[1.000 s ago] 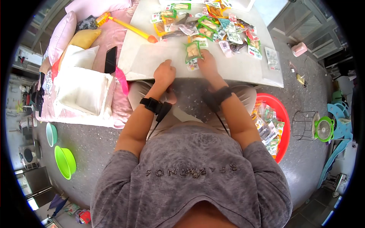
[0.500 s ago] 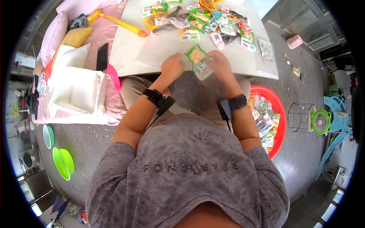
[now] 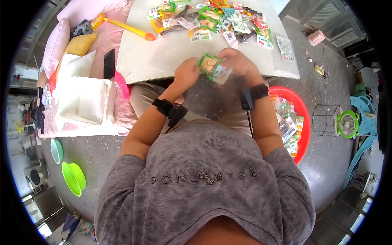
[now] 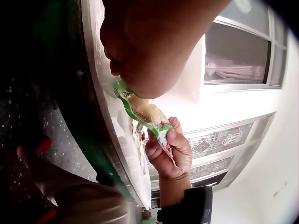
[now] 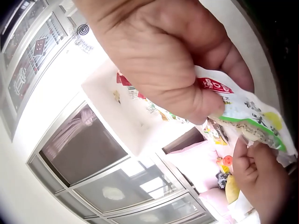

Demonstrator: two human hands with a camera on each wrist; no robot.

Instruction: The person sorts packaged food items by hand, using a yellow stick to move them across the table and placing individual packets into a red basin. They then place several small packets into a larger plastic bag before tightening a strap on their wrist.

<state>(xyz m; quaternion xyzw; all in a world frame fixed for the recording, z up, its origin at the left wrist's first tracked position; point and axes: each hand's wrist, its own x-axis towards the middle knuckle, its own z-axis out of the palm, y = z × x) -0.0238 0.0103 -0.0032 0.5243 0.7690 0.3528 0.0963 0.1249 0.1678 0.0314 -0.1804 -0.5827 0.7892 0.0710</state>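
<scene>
A green-edged clear packet with pale food pieces (image 3: pixel 210 64) is held above the table's near edge. My right hand (image 3: pixel 241 64) pinches its right side between thumb and fingers; the right wrist view shows the hand (image 5: pixel 177 56) on the packet's white printed face (image 5: pixel 243 102). At the packet's left corner is my left hand (image 3: pixel 187 73), fingers curled; the right wrist view shows the left hand (image 5: pixel 259 175) with thumb and finger pinching its edge. In the left wrist view, the left hand (image 4: pixel 149 51) covers one packet end.
Many mixed food packets (image 3: pixel 212 20) lie across the far side of the table (image 3: pixel 163 53), beside a yellow stick (image 3: pixel 126 27). A flat packet (image 3: pixel 285 47) rests near the right edge. On the floor at right stands a red basin (image 3: pixel 304 122) of packets.
The right hand has lifted the packet off the table, toward the body. The left hand has moved right and up to its corner and now grips it. The packet has tilted.
</scene>
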